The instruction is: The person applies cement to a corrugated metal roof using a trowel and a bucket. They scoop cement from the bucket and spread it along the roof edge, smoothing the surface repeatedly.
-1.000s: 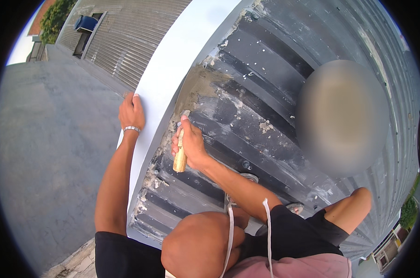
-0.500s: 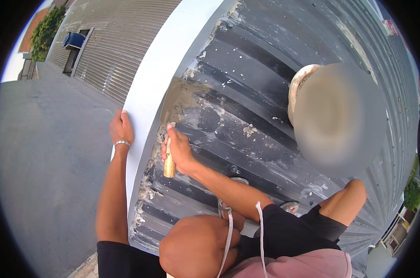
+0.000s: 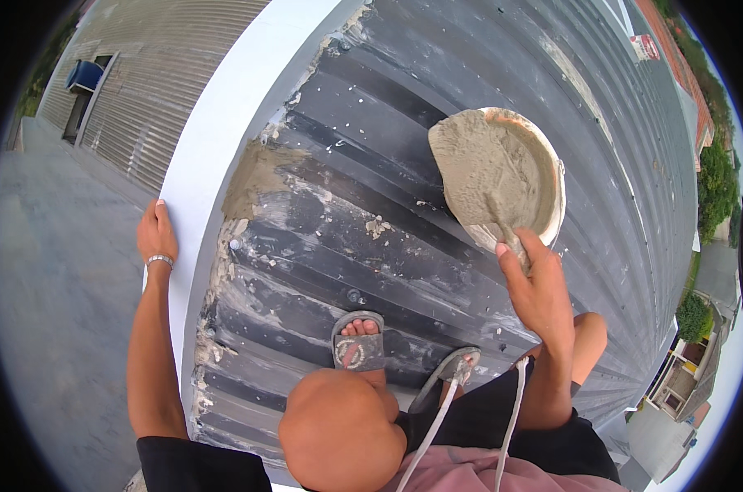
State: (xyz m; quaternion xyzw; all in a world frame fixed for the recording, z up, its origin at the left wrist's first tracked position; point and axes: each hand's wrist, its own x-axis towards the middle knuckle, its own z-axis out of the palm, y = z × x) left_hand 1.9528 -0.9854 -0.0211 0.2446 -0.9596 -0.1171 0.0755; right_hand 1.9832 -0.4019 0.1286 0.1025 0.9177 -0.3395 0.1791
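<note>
My left hand, with a light band at the wrist, is closed over the outer edge of the white parapet; some of its fingers are hidden. My right hand grips a trowel by its mortar-smeared handle. The trowel's broad blade is coated with grey mortar and tilts over the left rim of a round bucket. Wet mortar shows inside. Beside the parapet, a patch of mortar covers the roof joint.
Dark ribbed metal roofing slopes around me, spotted with dried mortar crumbs. My sandalled foot and bent knee are close below. Beyond the parapet lies a lower grey surface. A small can stands far right.
My right hand has moved the trowel from the mortar patch by the parapet rightward to the bucket, and mortar now covers its blade. My left hand stays on the parapet while the view has shifted.
</note>
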